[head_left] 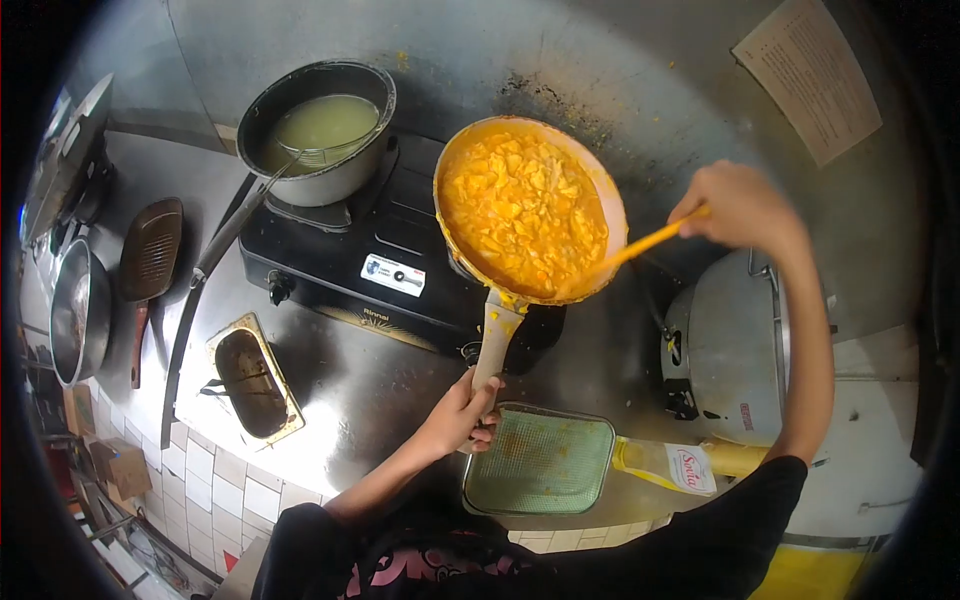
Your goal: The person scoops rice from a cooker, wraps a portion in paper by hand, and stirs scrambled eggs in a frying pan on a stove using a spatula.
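My left hand [465, 415] is wrapped round the pale handle of a frying pan [493, 345], near the front edge of the counter. Yellow-orange scrambled egg [522, 210] fills the pan, which is over the right side of a black gas stove [350, 275]. On the right, my right hand [738, 205] grips an orange utensil [655, 240] that slants down to the pan's lower right rim. The utensil's far end is hard to make out against the egg.
A pot [330, 185] of cloudy liquid with a strainer in it sits on the left burner. Nearer are a metal tray [290, 425], a green-lined basket [540, 465] and a yellow bottle [650, 466]. A large metal cooker [725, 345] stands right, a grill pan [152, 250] left.
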